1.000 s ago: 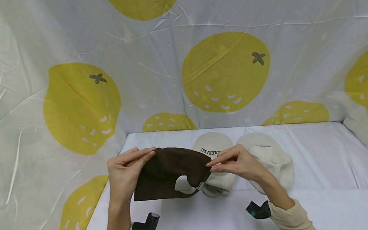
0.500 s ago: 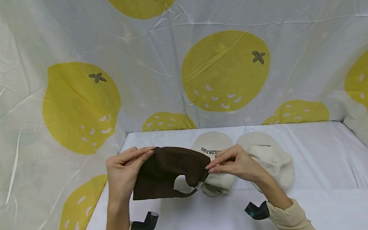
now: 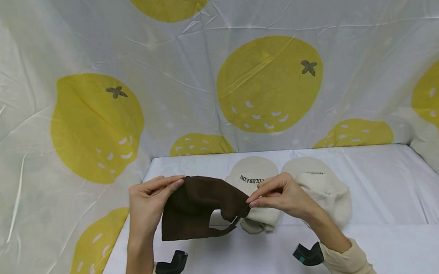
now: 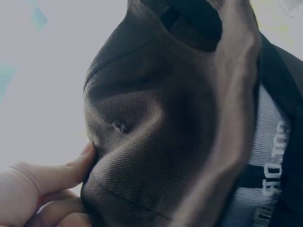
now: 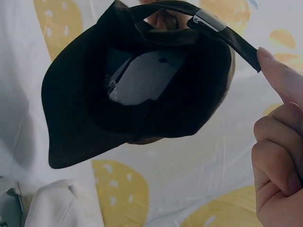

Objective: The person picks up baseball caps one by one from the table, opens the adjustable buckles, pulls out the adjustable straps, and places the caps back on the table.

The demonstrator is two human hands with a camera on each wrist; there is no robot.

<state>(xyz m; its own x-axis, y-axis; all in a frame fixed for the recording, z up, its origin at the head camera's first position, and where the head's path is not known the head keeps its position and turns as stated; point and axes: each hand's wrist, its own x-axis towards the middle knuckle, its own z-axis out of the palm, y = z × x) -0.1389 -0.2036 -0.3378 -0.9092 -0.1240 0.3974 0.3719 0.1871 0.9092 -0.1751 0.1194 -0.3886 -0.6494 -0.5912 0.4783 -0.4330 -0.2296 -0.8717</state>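
A dark brown baseball cap [image 3: 201, 201] is held up over the white table between both hands. My left hand [image 3: 147, 208] pinches the edge of its crown, with the thumb [image 4: 73, 165] pressed against the twill in the left wrist view. Thumb and fingertips of my right hand [image 3: 281, 196] pinch the back end of the cap. The right wrist view shows that grip at the tip of the adjuster strap [image 5: 244, 47], which runs through a metal buckle [image 5: 209, 20]. The cap's dark inside [image 5: 156, 111] faces that camera.
Two beige caps lie behind on the white-covered table [image 3: 401, 247]: one lettered COLORADO [image 3: 251, 169], partly hidden, and another [image 3: 328, 192] to its right. A lemon-print cloth [image 3: 184, 88] hangs behind and at the sides.
The cap's right part has sagged slightly and its top edge now slopes down more toward my right hand. Both hands stay nearly in place, keeping their pinches.
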